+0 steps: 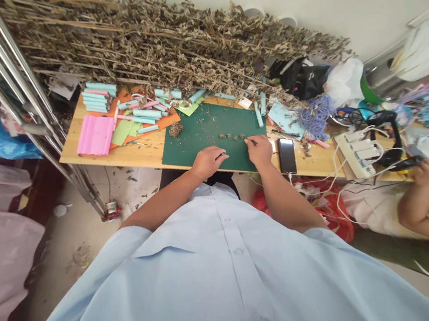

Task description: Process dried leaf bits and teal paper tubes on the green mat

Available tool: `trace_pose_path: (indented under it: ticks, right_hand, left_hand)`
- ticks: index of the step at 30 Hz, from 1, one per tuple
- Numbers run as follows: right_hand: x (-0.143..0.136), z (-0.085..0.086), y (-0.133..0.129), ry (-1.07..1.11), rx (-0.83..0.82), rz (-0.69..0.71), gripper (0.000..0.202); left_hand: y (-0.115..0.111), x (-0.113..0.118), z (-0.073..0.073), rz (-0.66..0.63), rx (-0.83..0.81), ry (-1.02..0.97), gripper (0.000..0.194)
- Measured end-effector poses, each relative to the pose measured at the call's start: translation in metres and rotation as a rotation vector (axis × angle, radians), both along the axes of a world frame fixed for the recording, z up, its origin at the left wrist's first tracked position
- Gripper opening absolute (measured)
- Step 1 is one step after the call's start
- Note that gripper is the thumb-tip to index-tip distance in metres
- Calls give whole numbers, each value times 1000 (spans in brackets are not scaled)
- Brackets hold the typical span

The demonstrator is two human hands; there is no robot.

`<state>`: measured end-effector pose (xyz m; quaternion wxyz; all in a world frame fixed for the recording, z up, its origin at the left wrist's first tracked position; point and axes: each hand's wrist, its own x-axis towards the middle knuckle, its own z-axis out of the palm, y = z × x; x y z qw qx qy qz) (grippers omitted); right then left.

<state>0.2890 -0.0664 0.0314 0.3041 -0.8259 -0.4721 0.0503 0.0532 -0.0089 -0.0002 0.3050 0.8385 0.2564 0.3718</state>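
A dark green mat lies on the wooden table. Over its front edge, my left hand is closed, its fingertips pinched on something small that I cannot make out. My right hand is closed too, thumb and finger together at the mat's right part; what they hold, if anything, is too small to tell. Just behind and left of it, small brown clumps form a short row. A larger clump of dried plant matter rests at the mat's left side, with loose crumbs scattered around.
Dried leafy stalks are heaped behind the table. Blue paper rolls and pink paper lie left. A phone, power strip and cables are right, near another person's arm. Metal poles stand left.
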Motion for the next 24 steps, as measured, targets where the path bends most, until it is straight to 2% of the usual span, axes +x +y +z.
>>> trace_pose_path:
  ticks: [2,6,8,10,12,16,19,24]
  right_hand:
    - [-3,4,-3,74,49,0,24]
    - [-22,20,-14,420,52,16,36]
    - [-36,29,-21,529,39,84,37]
    - [-50,38,-28,546,26,184,35]
    - [-62,45,-32,484,22,280,31]
    - [-73,53,-34,201,25,441,22]
    - [-75,54,-31,56,-4,479,16]
    - [-75,58,-26,-55,-50,512,13]
  left_hand:
    - [0,0,-1,-3,8,-4,30]
    - [0,-1,0,-18,3,14,29]
    - [0,-1,0,-22,-3,25,29]
    - [0,-1,1,-26,-11,38,28]
    - [0,-1,2,-34,-22,53,28]
    - [0,-3,4,-65,-27,74,26]
    - [0,-4,4,-81,-26,75,27]
    - [0,-4,4,-89,-23,40,29]
